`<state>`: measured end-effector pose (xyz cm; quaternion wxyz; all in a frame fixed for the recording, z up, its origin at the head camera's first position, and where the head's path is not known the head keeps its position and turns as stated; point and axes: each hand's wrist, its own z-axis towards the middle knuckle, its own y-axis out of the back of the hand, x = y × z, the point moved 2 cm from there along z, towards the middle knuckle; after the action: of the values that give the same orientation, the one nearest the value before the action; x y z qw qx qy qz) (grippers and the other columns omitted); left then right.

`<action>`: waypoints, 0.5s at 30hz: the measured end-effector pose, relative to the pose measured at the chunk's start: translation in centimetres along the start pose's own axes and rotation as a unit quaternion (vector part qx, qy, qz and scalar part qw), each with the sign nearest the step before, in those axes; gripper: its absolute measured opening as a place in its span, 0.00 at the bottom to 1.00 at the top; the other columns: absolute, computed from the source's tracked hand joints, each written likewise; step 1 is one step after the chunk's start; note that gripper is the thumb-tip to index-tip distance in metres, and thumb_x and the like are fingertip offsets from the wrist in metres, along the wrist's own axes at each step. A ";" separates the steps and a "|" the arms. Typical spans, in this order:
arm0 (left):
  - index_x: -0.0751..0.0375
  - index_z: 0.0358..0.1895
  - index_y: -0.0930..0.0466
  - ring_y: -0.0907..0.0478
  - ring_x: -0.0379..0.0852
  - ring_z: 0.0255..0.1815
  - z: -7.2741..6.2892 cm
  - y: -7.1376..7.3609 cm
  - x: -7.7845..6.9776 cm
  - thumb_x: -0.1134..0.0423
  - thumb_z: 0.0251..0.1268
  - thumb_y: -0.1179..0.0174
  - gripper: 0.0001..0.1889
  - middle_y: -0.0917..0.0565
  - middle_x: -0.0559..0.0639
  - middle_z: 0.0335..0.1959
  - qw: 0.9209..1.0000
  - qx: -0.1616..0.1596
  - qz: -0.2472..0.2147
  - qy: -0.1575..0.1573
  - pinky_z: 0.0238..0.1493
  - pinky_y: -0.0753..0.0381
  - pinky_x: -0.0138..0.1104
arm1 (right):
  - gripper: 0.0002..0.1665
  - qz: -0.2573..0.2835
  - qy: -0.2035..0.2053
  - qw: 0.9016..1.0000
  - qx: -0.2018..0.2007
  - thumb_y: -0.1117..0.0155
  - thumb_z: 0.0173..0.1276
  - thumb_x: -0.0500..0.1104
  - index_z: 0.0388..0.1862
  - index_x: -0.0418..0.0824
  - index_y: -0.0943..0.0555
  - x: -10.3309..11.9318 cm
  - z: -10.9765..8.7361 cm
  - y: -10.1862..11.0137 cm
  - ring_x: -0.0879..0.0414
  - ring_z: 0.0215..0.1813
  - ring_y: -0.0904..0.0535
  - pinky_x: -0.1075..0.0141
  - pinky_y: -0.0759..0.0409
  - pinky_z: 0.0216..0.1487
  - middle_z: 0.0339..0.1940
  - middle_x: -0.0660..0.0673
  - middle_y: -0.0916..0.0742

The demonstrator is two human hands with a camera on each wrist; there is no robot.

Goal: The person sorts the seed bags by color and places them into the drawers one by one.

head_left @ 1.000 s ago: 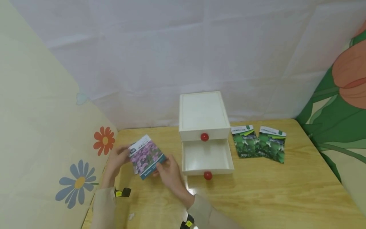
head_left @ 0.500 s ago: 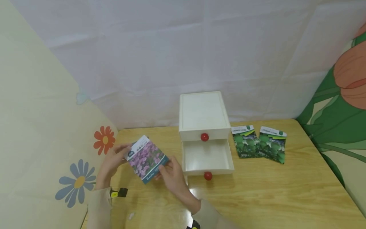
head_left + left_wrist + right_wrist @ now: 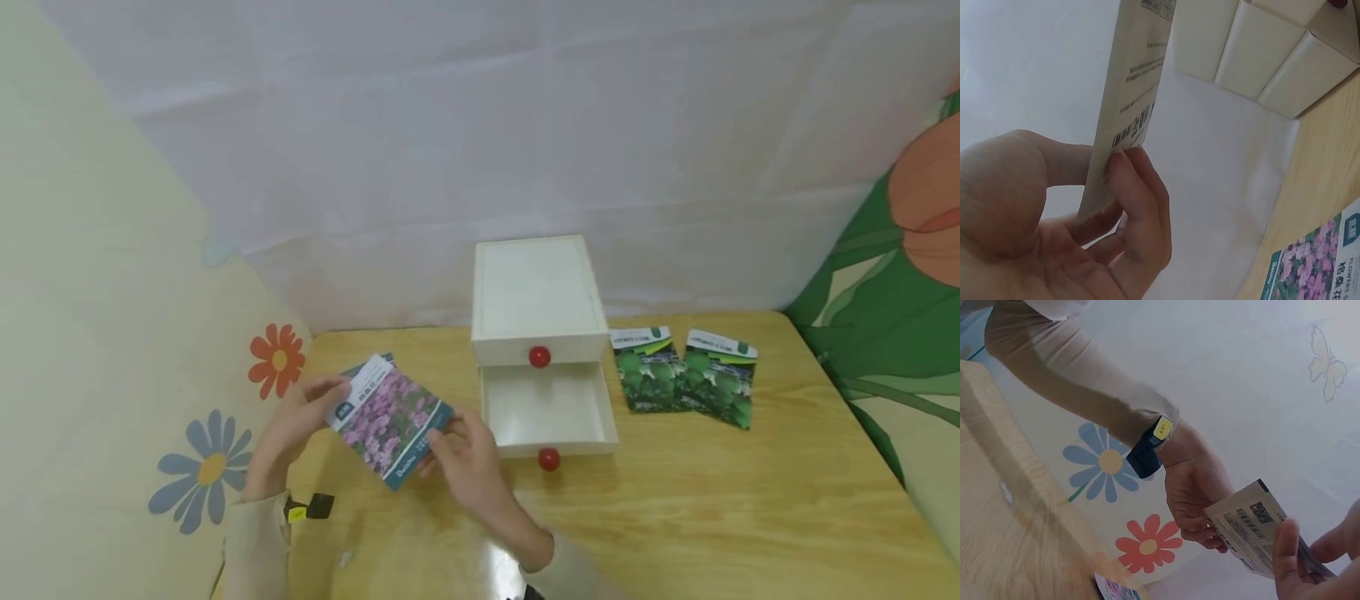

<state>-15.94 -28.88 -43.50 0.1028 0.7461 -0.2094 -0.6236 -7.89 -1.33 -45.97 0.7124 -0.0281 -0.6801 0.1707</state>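
Note:
Both hands hold one seed packet [image 3: 390,421] with pink-purple flowers and a teal lower band, tilted above the table. My left hand [image 3: 296,421] pinches its upper-left corner between thumb and fingers. At the lower right corner my right hand [image 3: 472,467] grips it, thumb on the printed front. The packet's pale back [image 3: 1250,531], with a barcode, shows in the right wrist view. A second flower packet [image 3: 1313,265] lies on the table in the left wrist view; the held one mostly covers it in the head view.
A white two-drawer box [image 3: 536,287] stands at the back middle. Its lower drawer [image 3: 551,446] is pulled out, showing a bare white bottom. Two green-leaf seed packets [image 3: 647,371] lie overlapping to its right. A small white scrap [image 3: 345,558] lies near the front left. Flower-printed cloth hangs left.
The held packet has moved slightly right and towards me, with both hands still on it. More of the packet beneath shows behind its top edge. The drawer box and green packets stay put.

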 end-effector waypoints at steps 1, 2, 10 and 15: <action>0.73 0.69 0.24 0.14 0.43 0.40 -0.1 -0.1 -0.1 0.55 0.84 0.43 0.25 0.12 0.53 0.47 1.000 0.003 0.000 -0.002 0.44 0.10 0.34 | 0.15 -0.005 0.002 1.000 -0.006 0.42 0.79 0.30 0.61 0.27 0.28 0.1 0.0 0.3 0.48 0.33 0.14 0.49 0.06 0.39 0.46 0.29 0.14; 0.73 0.68 0.24 0.14 0.43 0.40 -0.2 -0.3 -0.2 0.55 0.84 0.42 0.24 0.12 0.53 0.47 1.000 0.005 0.000 -0.004 0.44 0.10 0.34 | 0.15 -0.011 0.003 1.000 -0.011 0.41 0.79 0.30 0.61 0.27 0.28 0.3 0.0 0.6 0.49 0.33 0.14 0.48 0.06 0.38 0.46 0.29 0.14; 0.75 0.65 0.23 0.14 0.44 0.39 -0.7 -1.7 -0.6 0.61 0.83 0.42 0.20 0.14 0.56 0.45 0.999 0.026 -0.011 -0.015 0.42 0.09 0.34 | 0.11 -0.064 0.021 0.997 -0.037 0.41 0.80 0.32 0.58 0.31 0.23 1.0 0.0 3.6 0.53 0.29 0.15 0.54 0.08 0.31 0.42 0.33 0.13; 0.75 0.63 0.23 0.15 0.45 0.40 -1.3 -2.2 -0.4 0.63 0.82 0.41 0.18 0.15 0.56 0.45 0.998 0.051 -0.028 -0.016 0.44 0.10 0.34 | 0.10 -0.086 0.032 0.995 -0.045 0.39 0.80 0.33 0.55 0.32 0.21 1.8 0.0 5.2 0.49 0.26 0.15 0.52 0.08 0.28 0.39 0.33 0.12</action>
<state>-14.28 -26.87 -43.83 0.0434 0.7458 -0.2216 -0.6267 -8.93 4.04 -45.69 0.7438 -0.0074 -0.6639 0.0771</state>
